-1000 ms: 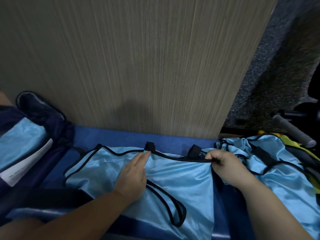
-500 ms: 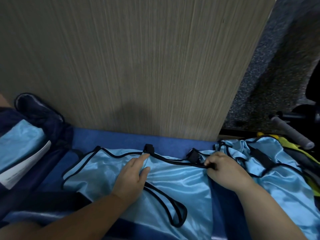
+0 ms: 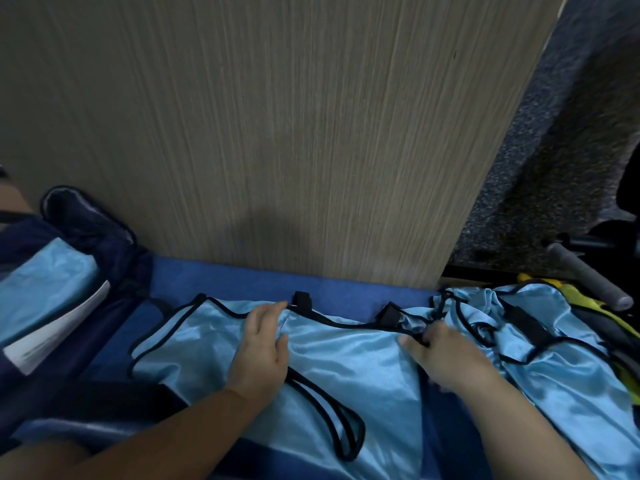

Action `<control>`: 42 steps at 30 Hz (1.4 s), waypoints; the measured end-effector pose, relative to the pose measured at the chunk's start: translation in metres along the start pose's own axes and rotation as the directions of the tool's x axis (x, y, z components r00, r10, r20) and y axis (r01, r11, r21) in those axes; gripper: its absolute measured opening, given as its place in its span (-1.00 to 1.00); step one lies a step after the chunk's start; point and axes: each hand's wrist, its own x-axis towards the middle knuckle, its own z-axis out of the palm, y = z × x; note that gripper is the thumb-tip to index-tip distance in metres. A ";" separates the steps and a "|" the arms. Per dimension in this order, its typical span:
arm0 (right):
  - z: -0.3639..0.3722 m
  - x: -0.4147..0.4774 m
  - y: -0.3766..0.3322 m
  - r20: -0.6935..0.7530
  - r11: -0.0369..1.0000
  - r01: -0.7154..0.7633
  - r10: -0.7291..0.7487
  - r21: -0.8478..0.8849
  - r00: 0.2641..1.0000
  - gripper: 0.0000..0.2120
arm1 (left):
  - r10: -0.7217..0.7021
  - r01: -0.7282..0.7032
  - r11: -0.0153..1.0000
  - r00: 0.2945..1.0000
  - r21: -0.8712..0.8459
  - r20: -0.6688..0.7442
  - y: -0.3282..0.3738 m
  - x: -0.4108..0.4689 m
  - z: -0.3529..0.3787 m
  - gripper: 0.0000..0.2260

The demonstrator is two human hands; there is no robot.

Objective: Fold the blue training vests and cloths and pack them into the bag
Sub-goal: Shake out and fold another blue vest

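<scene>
Vest [image 3: 349, 362] trim slacker than before; right hand [image 3: 446, 358] on it.

Both my hands low and forward, bare forearms coming in from the bottom corners.

My left hand [image 3: 263, 344] lies palm-down, fingers straight and close together pointing away from me, thumb out to the side, wrist in line with the forearm that runs back to the lower left. My right hand [image 3: 446, 358] sits knuckles-up, its fingers curled under at the tips, where they pinch the edge of the vest [image 3: 353, 362]; from here I cannot make out where the thumb lies. Its forearm enters from the lower right. The hands are apart, level with each other.
</scene>
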 end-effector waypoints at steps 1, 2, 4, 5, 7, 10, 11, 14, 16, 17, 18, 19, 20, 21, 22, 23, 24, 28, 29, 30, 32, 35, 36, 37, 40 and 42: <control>-0.001 -0.004 -0.002 0.095 0.998 -0.059 0.058 0.005 0.994 -0.49 | 0.036 -0.036 0.998 0.999 0.054 -0.004 -0.001 0.000 0.002 -0.59; -0.002 -0.009 -0.004 0.196 0.994 -0.109 0.104 0.011 0.975 -0.48 | 0.079 -0.078 0.990 0.997 0.118 -0.004 -0.002 0.000 0.002 -0.63; -0.001 -0.016 -0.006 0.321 0.988 -0.153 0.142 0.009 0.936 -0.48 | 0.155 -0.159 0.963 0.987 0.216 0.036 -0.003 0.000 0.002 -0.69; 0.001 -0.019 -0.006 0.343 0.989 -0.147 0.133 0.015 0.930 -0.49 | 0.180 -0.190 0.953 0.982 0.237 0.062 -0.004 -0.001 0.002 -0.70; 0.007 -0.021 -0.004 0.330 0.993 -0.097 0.071 0.062 0.941 -0.60 | 0.168 -0.193 0.953 0.978 0.232 0.122 0.000 -0.001 0.000 -0.66; 0.010 -0.025 0.001 0.293 0.909 -0.114 -0.010 0.402 0.956 -0.84 | 0.137 -0.186 0.962 0.962 0.201 0.237 0.004 -0.001 -0.004 -0.68; 0.007 -0.028 0.003 0.291 0.813 -0.151 -0.024 0.563 0.956 -0.87 | 0.136 -0.185 0.968 0.955 0.172 0.265 0.005 -0.001 -0.005 -0.68; -0.008 -0.032 0.007 0.203 0.592 -0.137 -0.047 0.795 0.978 -0.85 | 0.096 -0.159 0.975 0.931 0.156 0.353 0.016 -0.007 -0.008 -0.59; -0.017 -0.032 0.010 0.101 0.552 -0.091 0.012 0.829 0.995 -0.83 | 0.051 -0.207 0.931 0.889 0.302 0.454 0.025 -0.010 -0.007 -0.44; -0.021 -0.032 0.013 0.051 0.548 -0.063 0.037 0.834 0.998 -0.82 | -0.001 -0.230 0.897 0.854 0.378 0.521 0.029 -0.012 -0.006 -0.41; -0.026 -0.034 0.015 0.017 0.557 -0.044 0.055 0.829 0.998 -0.80 | -0.052 -0.247 0.875 0.807 0.416 0.589 0.034 -0.014 -0.006 -0.43; -0.029 -0.035 0.017 -0.009 0.576 -0.032 0.069 0.817 0.998 -0.72 | -0.091 -0.252 0.870 0.762 0.423 0.641 0.039 -0.015 -0.005 -0.44; -0.032 -0.035 0.020 -0.016 0.592 -0.022 0.059 0.806 0.998 -0.63 | -0.112 -0.253 0.872 0.731 0.420 0.673 0.043 -0.017 -0.005 -0.43; -0.036 -0.036 0.022 -0.020 0.608 -0.008 0.038 0.794 0.999 -0.60 | -0.121 -0.253 0.872 0.718 0.419 0.685 0.046 -0.018 -0.005 -0.41; -0.041 -0.039 0.023 -0.030 0.621 0.020 0.006 0.784 1.000 -0.67 | -0.133 -0.240 0.875 0.717 0.421 0.684 0.048 -0.017 -0.005 -0.39; -0.047 -0.041 0.025 -0.033 0.632 0.042 -0.026 0.773 0.999 -0.76 | -0.146 -0.218 0.878 0.727 0.426 0.671 0.048 -0.015 -0.005 -0.38; -0.051 -0.038 0.031 -0.037 0.625 0.057 -0.045 0.778 0.998 -0.81 | -0.163 -0.194 0.876 0.742 0.441 0.650 0.046 -0.011 -0.006 -0.36; -0.070 -0.043 0.041 -0.017 0.528 0.066 -0.097 0.846 0.995 -0.83 | -0.260 -0.121 0.817 0.795 0.563 0.548 0.026 0.010 -0.014 -0.28; -0.073 -0.042 0.045 -0.008 0.510 0.050 -0.084 0.859 0.996 -0.83 | -0.300 -0.087 0.809 0.789 0.581 0.537 0.022 0.015 -0.017 -0.23; -0.076 -0.043 0.047 -0.001 0.490 0.033 -0.066 0.871 0.998 -0.83 | -0.328 -0.058 0.812 0.777 0.581 0.537 0.020 0.019 -0.020 -0.15; -0.079 -0.037 0.050 0.014 0.477 0.020 -0.067 0.879 0.998 -0.83 | -0.361 -0.025 0.821 0.752 0.571 0.552 0.019 0.023 -0.025 -0.03; -0.086 -0.023 0.049 0.010 0.563 0.009 -0.031 0.827 0.999 -0.77 | -0.352 0.019 0.828 0.795 0.561 0.493 0.021 0.024 -0.022 -0.14; -0.087 -0.017 0.050 0.005 0.562 0.015 -0.034 0.827 0.999 -0.73 | -0.292 0.002 0.837 0.848 0.548 0.442 0.020 0.024 -0.019 -0.25; -0.088 -0.014 0.048 0.005 0.570 0.020 -0.043 0.821 0.999 -0.61 | -0.163 -0.052 0.856 0.917 0.515 0.364 0.018 0.024 -0.016 -0.37; -0.084 -0.006 0.053 0.000 0.524 0.022 -0.043 0.851 0.999 -0.75 | 0.310 -0.376 0.883 0.917 0.283 0.250 0.014 0.025 -0.011 -0.76; -0.082 0.001 0.058 -0.003 0.493 0.009 -0.013 0.870 1.000 -0.92 | 0.357 -0.490 0.843 0.819 0.222 0.449 0.017 0.022 -0.009 -0.85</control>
